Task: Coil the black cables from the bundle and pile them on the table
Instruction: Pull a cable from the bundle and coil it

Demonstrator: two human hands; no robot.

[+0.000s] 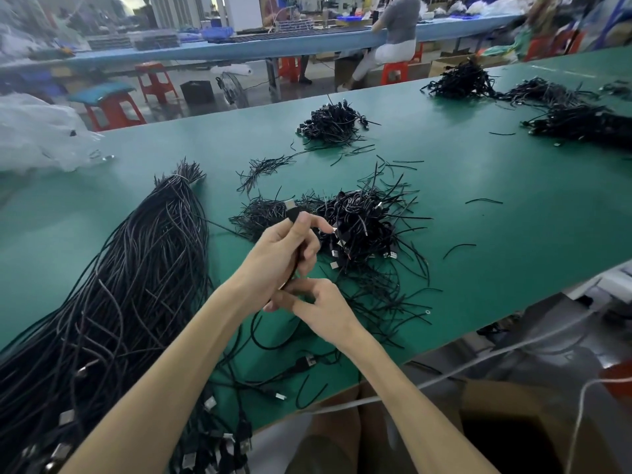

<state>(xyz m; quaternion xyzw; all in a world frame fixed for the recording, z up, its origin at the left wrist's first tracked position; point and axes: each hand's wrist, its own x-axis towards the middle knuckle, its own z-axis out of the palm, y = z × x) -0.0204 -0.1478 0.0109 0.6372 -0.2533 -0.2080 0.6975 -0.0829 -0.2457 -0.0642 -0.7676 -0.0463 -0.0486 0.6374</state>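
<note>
Gripping one black cable (290,208) near its end with the left hand (282,249) and pinching it lower with the right hand (319,307), the person is seemingly working mid-task, a coiled pile (359,227) lying just beyond, a thick bundle (119,285) waiting uncoiled on the table (478,200).

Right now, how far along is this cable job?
Done: a heap of coiled black cables lies on the green table, a second heap behind it. In hand: the left hand grips one black plug-ended cable, the right hand pinches it lower down. Left: the long bundle of straight black cables is thick, much coiling ahead.
</note>
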